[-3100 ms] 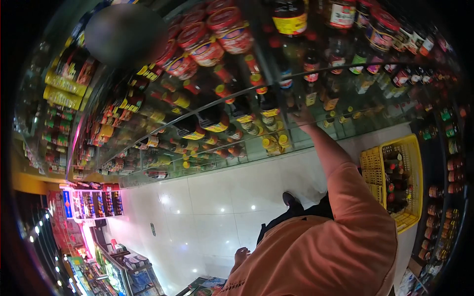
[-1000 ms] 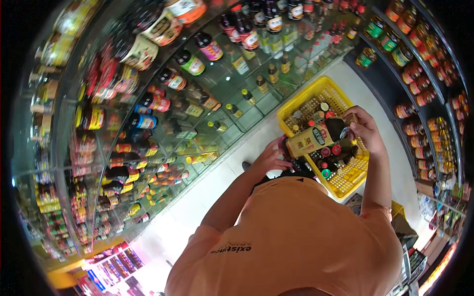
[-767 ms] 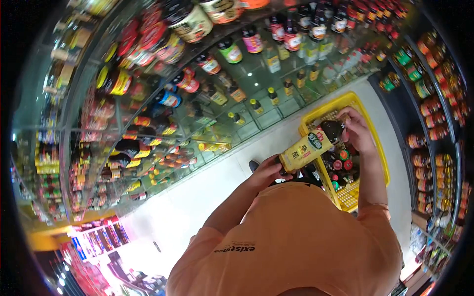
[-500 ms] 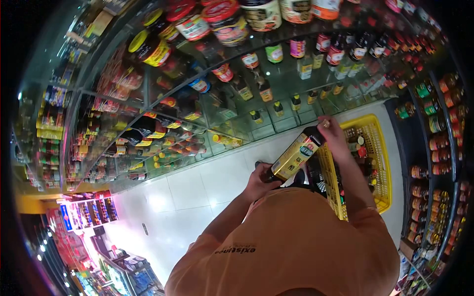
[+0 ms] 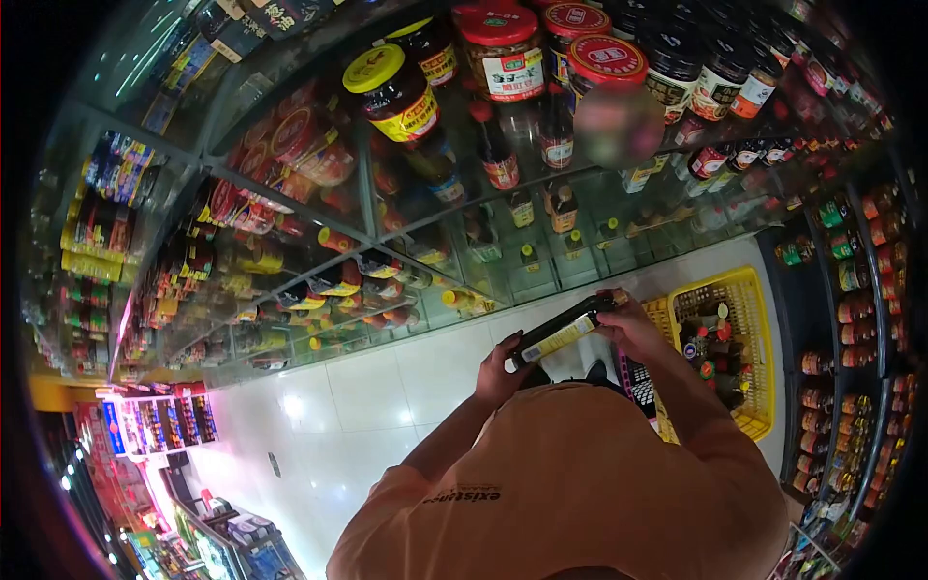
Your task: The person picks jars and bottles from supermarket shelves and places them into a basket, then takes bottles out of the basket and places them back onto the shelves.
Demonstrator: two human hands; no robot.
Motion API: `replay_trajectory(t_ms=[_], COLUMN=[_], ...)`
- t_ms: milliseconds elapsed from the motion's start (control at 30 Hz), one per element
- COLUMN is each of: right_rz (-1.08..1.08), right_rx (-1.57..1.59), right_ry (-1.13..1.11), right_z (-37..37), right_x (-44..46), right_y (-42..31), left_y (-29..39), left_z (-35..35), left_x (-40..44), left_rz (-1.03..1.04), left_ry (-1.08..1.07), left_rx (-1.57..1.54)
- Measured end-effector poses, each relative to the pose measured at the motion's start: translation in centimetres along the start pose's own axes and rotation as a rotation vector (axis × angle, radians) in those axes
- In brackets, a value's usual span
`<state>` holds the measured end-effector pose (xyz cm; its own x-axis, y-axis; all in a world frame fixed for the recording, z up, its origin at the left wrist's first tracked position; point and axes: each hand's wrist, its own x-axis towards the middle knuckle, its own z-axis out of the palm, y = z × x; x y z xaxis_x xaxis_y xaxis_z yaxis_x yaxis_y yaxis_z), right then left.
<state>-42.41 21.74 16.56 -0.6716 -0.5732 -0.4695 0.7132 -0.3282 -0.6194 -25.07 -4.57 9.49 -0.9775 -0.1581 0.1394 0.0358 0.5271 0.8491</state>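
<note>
A dark, squarish glass bottle lies tilted across my two hands in front of my body. Its upward side carries a yellow label with small print and a white patch like a barcode near the left end. My left hand is closed around the left end, at the bottle's base. At the other end, by the cap, my right hand grips it, raised a little higher than the left. Right of my right forearm, a yellow plastic basket stands on the floor with several bottles and jars inside.
Glass shelves packed with jars and bottles run along the front and left. A dark rack of bottles stands at the right. A purple-pink crate is beside the yellow basket. White tiled floor lies below; a lit display is far left.
The bottle has been turned: its front label with large characters has rolled out of sight and the small-print label shows. My right hand is lower, and the head view has shifted.
</note>
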Motion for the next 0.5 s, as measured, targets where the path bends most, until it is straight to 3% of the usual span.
replay_trajectory(t_ms=[100, 167, 200, 233, 300, 367, 433, 500], right_rz=[-0.108, -0.243, -0.374, -0.382, -0.396, -0.444, -0.547, -0.621], right_rx=[-0.155, -0.272, -0.395, -0.389, -0.739, -0.704, -1.005, -0.959], right_ry=[0.04, 0.088, 0.129, 0.137, 0.37, 0.416, 0.596, 0.623], right_z=[1.3, 1.0, 0.8, 0.8, 1.4, 3.4, 3.4, 3.7], right_x=[1.5, 3.3, 4.2, 5.0, 6.3, 6.7, 8.8, 10.8], right_y=[1.2, 3.9, 5.4, 6.4, 7.7, 7.3, 8.1, 9.0], left_y=[-2.6, -3.0, -4.5, -5.9, -7.8, -10.3, -13.9, -18.2], left_z=[-0.7, -2.0, -2.2, -2.7, -5.2, -7.3, -9.7, -11.4], left_x=[1.5, 3.2, 3.6, 3.8, 3.5, 1.5, -1.7, -5.8], left_rz=[-0.106, -0.406, -0.336, -0.43, -0.508, -0.56, -0.555, -0.667], left_ry=[-0.01, -0.21, -0.199, -0.234, -0.385, -0.415, -0.43, -0.402], left_rx=[-0.149, -0.07, -0.053, 0.005, 0.036, 0.116, 0.168, 0.236])
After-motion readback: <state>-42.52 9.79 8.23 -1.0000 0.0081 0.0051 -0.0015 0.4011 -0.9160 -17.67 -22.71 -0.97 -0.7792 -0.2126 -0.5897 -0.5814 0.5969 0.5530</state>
